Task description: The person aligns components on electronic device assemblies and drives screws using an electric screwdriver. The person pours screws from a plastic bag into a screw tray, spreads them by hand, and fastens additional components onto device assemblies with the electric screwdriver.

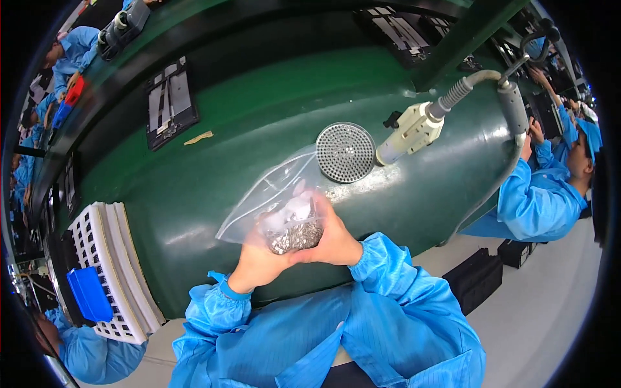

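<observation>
A clear zip bag (274, 187) with a heap of small metal pieces (292, 238), likely screws though too small to be sure, is held between both my hands over the green bench. My left hand (260, 262) cups the bag's lower left side. Around its right side wrap the fingers of my right hand (334, 234), seen partly through the plastic. The zip edge of the bag slants up and to the left. Just beyond my right hand lies a round grey plate with many holes (346, 152), touched or nearly touched by the bag's upper corner.
A cream nozzle tool on a ribbed hose (414, 129) rests beside the plate. Black-framed panels (171, 102) lie on the far side. Stacked white trays (107, 258) with a blue piece (90, 294) stand at left. Co-workers in blue sit right (543, 194) and left. A yellowish strip (198, 138) lies on the bench (174, 194).
</observation>
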Tool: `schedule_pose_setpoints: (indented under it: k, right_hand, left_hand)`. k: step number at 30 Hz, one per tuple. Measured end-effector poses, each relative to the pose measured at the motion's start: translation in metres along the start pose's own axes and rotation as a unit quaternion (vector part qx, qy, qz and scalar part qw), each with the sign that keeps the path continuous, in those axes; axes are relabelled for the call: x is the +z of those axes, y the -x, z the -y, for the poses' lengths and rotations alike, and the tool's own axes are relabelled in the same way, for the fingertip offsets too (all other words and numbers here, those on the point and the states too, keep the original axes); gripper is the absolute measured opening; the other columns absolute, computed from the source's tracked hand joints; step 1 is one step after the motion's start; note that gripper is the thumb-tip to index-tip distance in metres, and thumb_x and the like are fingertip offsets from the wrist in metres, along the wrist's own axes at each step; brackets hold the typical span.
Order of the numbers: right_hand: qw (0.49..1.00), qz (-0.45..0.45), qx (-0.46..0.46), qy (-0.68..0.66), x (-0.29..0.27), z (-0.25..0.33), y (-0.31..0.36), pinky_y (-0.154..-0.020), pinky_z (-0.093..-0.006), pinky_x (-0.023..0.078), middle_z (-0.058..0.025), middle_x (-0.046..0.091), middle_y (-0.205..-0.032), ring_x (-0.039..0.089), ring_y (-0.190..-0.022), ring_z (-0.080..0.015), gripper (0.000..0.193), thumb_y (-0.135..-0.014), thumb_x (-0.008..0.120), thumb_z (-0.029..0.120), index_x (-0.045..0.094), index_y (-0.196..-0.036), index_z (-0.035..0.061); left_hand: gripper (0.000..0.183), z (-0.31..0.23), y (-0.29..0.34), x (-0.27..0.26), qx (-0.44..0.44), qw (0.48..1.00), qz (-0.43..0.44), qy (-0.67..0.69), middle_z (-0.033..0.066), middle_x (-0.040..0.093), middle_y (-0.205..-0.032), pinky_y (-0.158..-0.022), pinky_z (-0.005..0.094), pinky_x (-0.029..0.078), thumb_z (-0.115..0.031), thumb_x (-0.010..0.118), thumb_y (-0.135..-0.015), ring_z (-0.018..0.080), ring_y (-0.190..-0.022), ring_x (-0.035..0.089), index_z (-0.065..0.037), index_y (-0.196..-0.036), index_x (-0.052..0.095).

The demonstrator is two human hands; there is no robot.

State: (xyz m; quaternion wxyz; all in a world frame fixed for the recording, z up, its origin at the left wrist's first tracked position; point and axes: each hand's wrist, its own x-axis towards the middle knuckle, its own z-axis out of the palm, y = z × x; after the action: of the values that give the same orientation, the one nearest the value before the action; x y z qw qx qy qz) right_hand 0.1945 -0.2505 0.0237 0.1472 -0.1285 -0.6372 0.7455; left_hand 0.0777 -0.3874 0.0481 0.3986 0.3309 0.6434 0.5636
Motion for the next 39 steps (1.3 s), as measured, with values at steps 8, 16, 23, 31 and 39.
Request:
schedule_pose_setpoints:
  k: [8, 16, 23, 31, 39]
  right_hand:
    - [0.969, -0.036, 0.084, -0.229, 0.003, -0.002, 0.0, -0.104, -0.0374, 0.038, -0.0122, 0.042, -0.133, 0.043, -0.124, -0.0226, 0.106, -0.069, 0.086, 0.02, 0.014, -0.144, 0.0012]
    - [0.917, -0.082, 0.142, -0.363, -0.003, 0.014, 0.0, -0.096, -0.0327, 0.045, -0.0068, 0.053, -0.12, 0.054, -0.111, -0.0163, 0.067, -0.08, 0.071, 0.001, 0.033, -0.136, 0.0025]
    - [0.908, -0.064, 0.185, -0.371, 0.002, 0.0, 0.007, -0.072, -0.0276, 0.052, -0.0034, 0.061, -0.103, 0.06, -0.089, -0.0102, 0.027, -0.097, 0.053, 0.017, 0.053, -0.121, 0.0043]
    - [0.898, -0.111, 0.229, -0.359, -0.006, 0.018, 0.013, -0.071, -0.0262, 0.051, -0.0041, 0.064, -0.098, 0.06, -0.084, -0.0088, 0.029, -0.099, 0.05, 0.024, 0.058, -0.114, 0.0009]
    - [0.906, -0.165, 0.209, -0.329, -0.006, 0.005, 0.013, -0.064, -0.0248, 0.05, -0.0036, 0.064, -0.09, 0.059, -0.076, -0.0076, 0.031, -0.1, 0.048, 0.027, 0.058, -0.112, 0.0005]
  left_hand:
    - [0.066, -0.011, -0.012, 0.024, -0.007, 0.997, -0.069, 0.031, 0.0115, 0.056, -0.116, -0.09, 0.0327, 0.046, 0.001, 0.074, -0.068, 0.0184, -0.108, 0.055, 0.001, -0.126, 0.043]
    - [0.066, -0.035, -0.017, 0.027, -0.012, 0.999, -0.042, 0.013, 0.011, 0.055, -0.117, -0.09, 0.0328, 0.047, 0.0, 0.072, -0.072, 0.0186, -0.107, 0.055, 0.001, -0.129, 0.038]
    - [0.042, -0.011, -0.035, 0.024, -0.076, 0.994, 0.038, -0.061, 0.0101, 0.062, -0.108, -0.082, 0.0324, 0.05, -0.014, 0.064, -0.087, 0.0178, -0.096, 0.06, 0.001, -0.123, 0.048]
    - [0.041, -0.019, -0.037, 0.029, -0.142, 0.973, 0.006, 0.182, 0.0106, 0.056, -0.122, -0.092, 0.0327, 0.046, -0.013, 0.05, -0.096, 0.0175, -0.108, 0.056, 0.002, -0.133, 0.041]
    - [0.04, -0.022, -0.068, 0.021, -0.343, 0.872, 0.083, 0.34, 0.0142, 0.059, -0.115, -0.076, 0.041, 0.058, -0.02, 0.051, -0.096, 0.0244, -0.096, 0.064, 0.001, -0.128, 0.043]
